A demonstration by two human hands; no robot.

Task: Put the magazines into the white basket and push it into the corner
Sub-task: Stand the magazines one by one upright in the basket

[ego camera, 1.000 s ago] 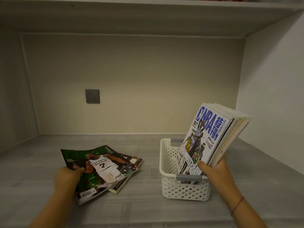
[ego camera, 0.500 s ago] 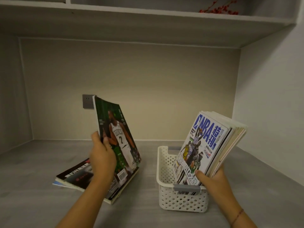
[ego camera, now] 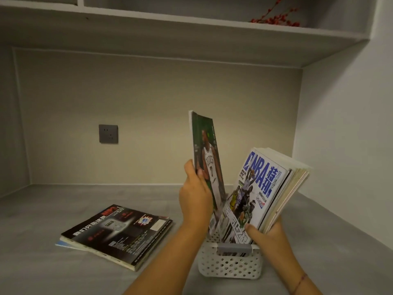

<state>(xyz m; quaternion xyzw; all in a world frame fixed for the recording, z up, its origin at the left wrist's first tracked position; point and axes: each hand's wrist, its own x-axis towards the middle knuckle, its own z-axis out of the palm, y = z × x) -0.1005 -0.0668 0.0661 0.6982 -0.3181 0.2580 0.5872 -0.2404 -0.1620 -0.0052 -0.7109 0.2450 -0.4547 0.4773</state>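
Note:
A white perforated basket [ego camera: 229,267] with a grey handle stands on the grey desk near the front. My right hand [ego camera: 270,237] grips a bundle of magazines [ego camera: 261,188], blue NBA cover in front, standing in the basket and leaning right. My left hand [ego camera: 195,196] holds a green Celtics magazine [ego camera: 207,158] upright, its lower edge inside the basket's left side. To the left, a black-covered magazine [ego camera: 119,231] lies flat on the desk on top of another, of which only a pale blue corner shows.
The desk [ego camera: 63,199] sits in an alcove. The right wall [ego camera: 344,145] meets the back wall in a corner behind the basket. A grey wall socket [ego camera: 108,134] is on the back wall. A shelf [ego camera: 191,22] with red berry sprigs hangs overhead.
My left hand lifted the green Celtics magazine off the flat pile, carried it right and stood it in the basket. My right hand kept hold of the bundle.

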